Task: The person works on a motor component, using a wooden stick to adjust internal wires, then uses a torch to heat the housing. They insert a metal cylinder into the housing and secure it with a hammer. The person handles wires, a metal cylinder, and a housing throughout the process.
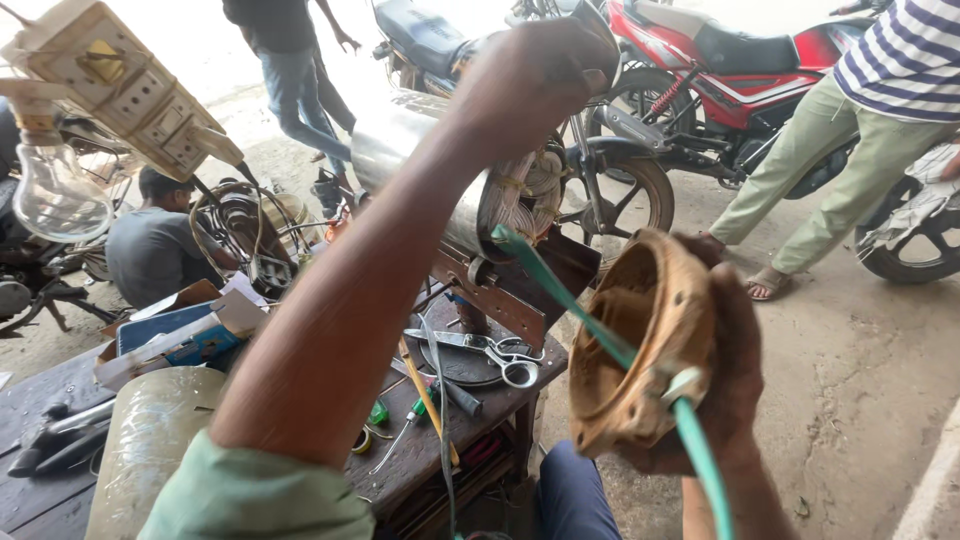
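Up front, right hand (715,380) gripping rusty end cover (640,345), left hand (535,75) clasping steel motor (440,170), scissors (490,350) on bench (420,460) below

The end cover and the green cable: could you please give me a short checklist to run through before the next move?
1. Right hand grips the end cover: ok.
2. Green cable runs through the cover from the motor: ok.
3. Left hand rests on top of the motor: ok.
4. Windings tucked clear of the cover's seat: cannot tell.
5. Scissors lie flat on the bench, away from both hands: ok.
6. Cable's far end free of snags: cannot tell, it leaves the picture.
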`<state>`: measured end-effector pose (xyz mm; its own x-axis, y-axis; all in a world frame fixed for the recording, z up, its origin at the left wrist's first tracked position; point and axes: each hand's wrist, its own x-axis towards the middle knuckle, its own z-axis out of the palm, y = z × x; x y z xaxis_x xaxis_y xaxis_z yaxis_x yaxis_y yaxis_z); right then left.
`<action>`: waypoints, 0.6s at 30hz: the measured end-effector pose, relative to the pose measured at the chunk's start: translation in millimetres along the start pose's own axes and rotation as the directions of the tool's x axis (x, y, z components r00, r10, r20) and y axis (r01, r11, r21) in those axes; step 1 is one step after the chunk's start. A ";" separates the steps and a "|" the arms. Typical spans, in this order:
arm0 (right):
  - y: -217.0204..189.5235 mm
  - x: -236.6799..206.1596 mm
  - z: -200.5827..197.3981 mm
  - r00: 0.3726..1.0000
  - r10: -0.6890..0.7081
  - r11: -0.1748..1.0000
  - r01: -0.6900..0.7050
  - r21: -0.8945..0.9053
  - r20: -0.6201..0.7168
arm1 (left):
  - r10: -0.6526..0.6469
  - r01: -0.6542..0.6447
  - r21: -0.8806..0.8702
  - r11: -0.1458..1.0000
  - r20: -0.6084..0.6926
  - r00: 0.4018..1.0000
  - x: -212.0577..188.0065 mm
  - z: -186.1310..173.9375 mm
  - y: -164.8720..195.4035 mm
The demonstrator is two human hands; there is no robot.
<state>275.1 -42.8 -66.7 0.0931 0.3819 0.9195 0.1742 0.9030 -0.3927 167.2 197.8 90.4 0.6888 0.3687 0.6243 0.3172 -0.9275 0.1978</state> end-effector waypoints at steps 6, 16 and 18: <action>19.3 13.6 -9.0 0.994 0.071 0.975 -0.051 0.218 -0.082 | -0.163 0.109 -0.304 0.947 -0.158 0.974 -129.7 -16.6 -4.8; 35.3 17.4 -16.6 0.995 0.084 0.955 -0.064 0.289 -0.054 | -0.241 0.400 0.236 0.886 -0.501 0.831 -123.1 88.6 23.4; 37.8 17.7 -18.9 0.995 0.092 0.948 -0.073 0.311 -0.048 | -0.219 0.415 0.304 0.858 -0.514 0.829 -115.7 90.2 17.2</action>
<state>301.8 -5.6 -65.6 0.1558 0.4534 0.8776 -0.1467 0.8892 -0.4334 151.7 144.8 -46.6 0.1666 0.4768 0.8631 0.7560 -0.6237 0.1986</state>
